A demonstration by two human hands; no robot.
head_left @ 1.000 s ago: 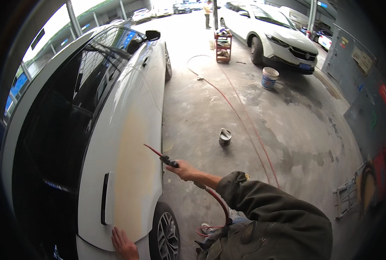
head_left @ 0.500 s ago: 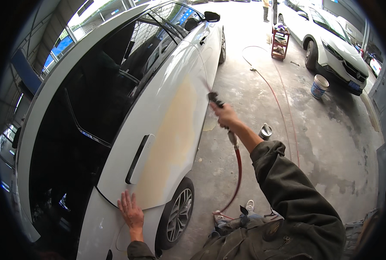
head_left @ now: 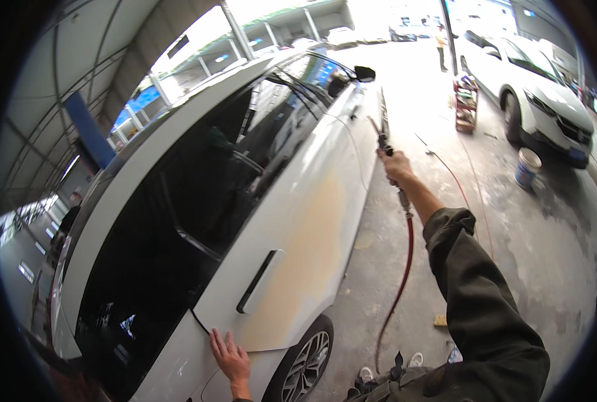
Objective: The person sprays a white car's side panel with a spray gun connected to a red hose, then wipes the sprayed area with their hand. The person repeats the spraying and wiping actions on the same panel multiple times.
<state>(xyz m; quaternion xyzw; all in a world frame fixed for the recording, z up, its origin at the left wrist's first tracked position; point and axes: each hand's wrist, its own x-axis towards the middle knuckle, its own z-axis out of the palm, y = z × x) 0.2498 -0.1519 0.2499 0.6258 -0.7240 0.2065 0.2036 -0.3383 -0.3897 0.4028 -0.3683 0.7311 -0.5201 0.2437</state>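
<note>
My left hand [head_left: 233, 362] lies flat with fingers stretched on the white car [head_left: 178, 365], near the rear edge of its door. A beige, sanded-looking patch [head_left: 305, 251] runs along the door, beside the long door handle [head_left: 259, 281]. My right hand [head_left: 397, 167] is wrapped around a dark air blow gun [head_left: 383, 142], its thin nozzle pointing up and forward past the door's outer side. From the gun's lower end a red hose [head_left: 407, 268] curves down toward my feet. The gun is held up alongside the car; I cannot tell whether air is flowing.
The car's rear wheel [head_left: 305, 362] is close to my legs. On the right stand a bucket [head_left: 527, 167], a red trolley [head_left: 466, 107] and another white car [head_left: 539, 87]. A thin hose [head_left: 456, 177] trails over the concrete floor. A person [head_left: 441, 47] is far off.
My view has tilted up and swung left. My right hand with the blow gun has moved farther forward along the car. My left hand stays on the panel.
</note>
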